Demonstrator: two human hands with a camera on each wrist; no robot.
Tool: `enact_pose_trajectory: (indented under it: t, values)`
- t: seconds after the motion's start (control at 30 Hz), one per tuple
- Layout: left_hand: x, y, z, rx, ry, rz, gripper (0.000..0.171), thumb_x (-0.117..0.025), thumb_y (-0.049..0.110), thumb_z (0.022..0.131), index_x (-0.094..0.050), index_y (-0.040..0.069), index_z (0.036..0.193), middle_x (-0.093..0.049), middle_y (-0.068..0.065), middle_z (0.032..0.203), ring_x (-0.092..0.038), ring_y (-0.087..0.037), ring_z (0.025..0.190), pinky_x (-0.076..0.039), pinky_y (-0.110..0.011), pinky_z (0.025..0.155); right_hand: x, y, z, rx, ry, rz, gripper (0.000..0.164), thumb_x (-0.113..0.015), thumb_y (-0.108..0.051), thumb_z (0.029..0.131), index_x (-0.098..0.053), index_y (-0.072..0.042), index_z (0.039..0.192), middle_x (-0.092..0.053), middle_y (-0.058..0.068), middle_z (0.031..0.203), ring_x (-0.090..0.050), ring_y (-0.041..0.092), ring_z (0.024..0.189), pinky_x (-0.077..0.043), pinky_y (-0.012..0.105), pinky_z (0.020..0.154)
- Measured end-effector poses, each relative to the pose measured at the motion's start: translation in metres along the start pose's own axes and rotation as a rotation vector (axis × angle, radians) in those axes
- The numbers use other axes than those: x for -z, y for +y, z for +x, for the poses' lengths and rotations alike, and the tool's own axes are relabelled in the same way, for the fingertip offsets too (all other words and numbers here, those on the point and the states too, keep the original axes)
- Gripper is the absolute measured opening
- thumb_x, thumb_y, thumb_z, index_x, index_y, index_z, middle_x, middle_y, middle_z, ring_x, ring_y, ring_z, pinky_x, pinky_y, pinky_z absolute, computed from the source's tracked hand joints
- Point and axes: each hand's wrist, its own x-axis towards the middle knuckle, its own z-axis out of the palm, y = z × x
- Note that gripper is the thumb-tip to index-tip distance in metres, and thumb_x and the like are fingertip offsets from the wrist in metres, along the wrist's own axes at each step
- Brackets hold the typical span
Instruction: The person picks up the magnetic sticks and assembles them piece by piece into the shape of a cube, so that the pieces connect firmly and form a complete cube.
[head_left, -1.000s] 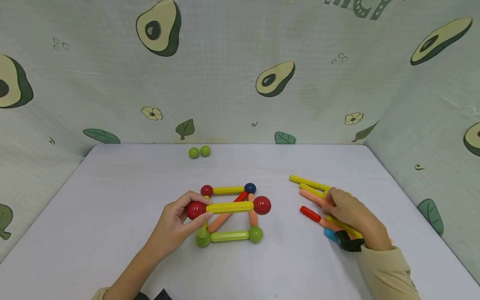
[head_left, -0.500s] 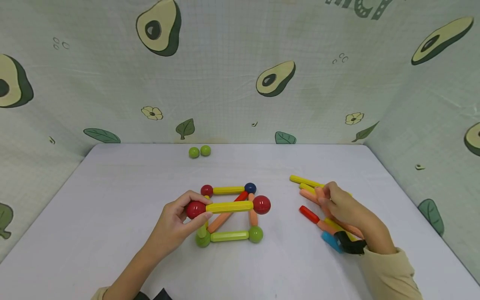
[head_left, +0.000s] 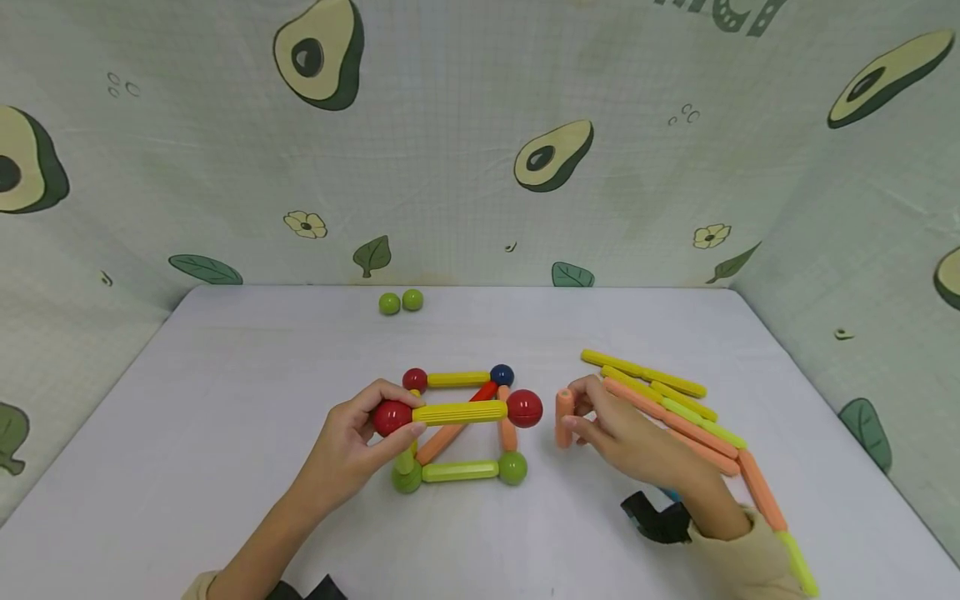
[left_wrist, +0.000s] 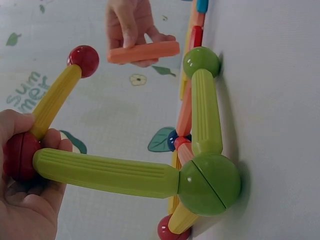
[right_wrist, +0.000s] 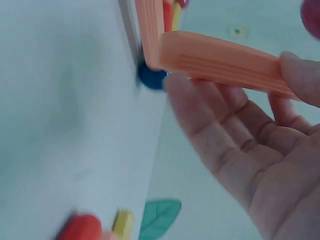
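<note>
Just off the three-o'clock side of a glossy red plastic-looking ball (head_left: 524, 408) ending a ridged yellow plastic-looking stick (head_left: 461, 414), the right hand (head_left: 618, 429) pinches a ridged salmon plastic-looking stick (head_left: 563, 419). The left hand (head_left: 349, 438) grips a second glossy red ball (head_left: 391, 418) at the yellow stick's nine-o'clock end. Since the first ball looks unsupported, loosened left fingers or a bump could make the yellow stick sag or detach. The salmon stick's long axis is near vertical, its ends pointing up and down.

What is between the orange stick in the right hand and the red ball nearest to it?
Nothing: in the head view, only bare white tabletop shows between the orange stick and that red ball.
</note>
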Motion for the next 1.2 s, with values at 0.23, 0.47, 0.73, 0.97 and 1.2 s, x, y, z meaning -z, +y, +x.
enact_pose_trajectory:
  t: [0.23,0.47,0.73,0.97,1.2]
  values:
    - [0.000,0.000,0.000,0.003,-0.004,-0.001,0.024,-0.068,0.004,0.082,-0.058,0.009,0.103,-0.058,-0.006,0.101,-0.057,-0.017,0.088,-0.055,-0.022,0.073,-0.025,-0.013,0.009,0.054,-0.029,0.085,0.028,-0.051,-0.014,0.095,-0.037,-0.006,0.117,-0.064,0.002,0.103,-0.060,0.017,0.096,-0.053,0.025,0.081]
    - [0.001,-0.002,0.001,0.005,-0.006,-0.009,0.023,-0.068,0.005,0.083,-0.058,0.008,0.104,-0.058,-0.006,0.101,-0.057,-0.018,0.090,-0.055,-0.021,0.075,-0.036,-0.020,0.010,0.032,-0.030,0.015,0.030,-0.049,-0.025,0.096,-0.037,-0.006,0.116,-0.063,0.004,0.106,-0.058,0.017,0.091,-0.052,0.026,0.081]
    - [0.002,-0.003,0.001,0.012,-0.010,-0.019,0.023,-0.067,0.005,0.084,-0.058,0.008,0.104,-0.057,-0.006,0.102,-0.056,-0.017,0.090,-0.054,-0.021,0.074,-0.041,-0.026,0.009,0.042,-0.035,-0.129,0.031,-0.049,-0.021,0.096,-0.035,0.000,0.115,-0.055,0.001,0.083,-0.051,0.008,0.072,-0.048,0.019,0.066]
    - [0.004,-0.001,0.002,0.005,-0.040,0.023,0.026,-0.068,0.007,0.084,-0.056,0.009,0.107,-0.059,-0.005,0.106,-0.055,-0.019,0.097,-0.054,-0.021,0.078,-0.046,-0.025,0.010,0.092,0.022,-0.214,0.022,-0.050,-0.012,0.095,-0.036,-0.002,0.110,-0.062,0.004,0.088,-0.050,0.007,0.071,-0.048,0.017,0.064]
    - [0.014,0.004,0.002,-0.040,-0.141,0.162,0.030,-0.067,0.018,0.086,-0.058,0.022,0.114,-0.060,0.008,0.109,-0.055,-0.012,0.102,-0.052,-0.024,0.084,-0.044,-0.020,0.011,0.120,0.074,-0.204,0.020,-0.048,-0.014,0.096,-0.037,-0.004,0.109,-0.065,-0.001,0.093,-0.059,0.013,0.081,-0.052,0.022,0.074]
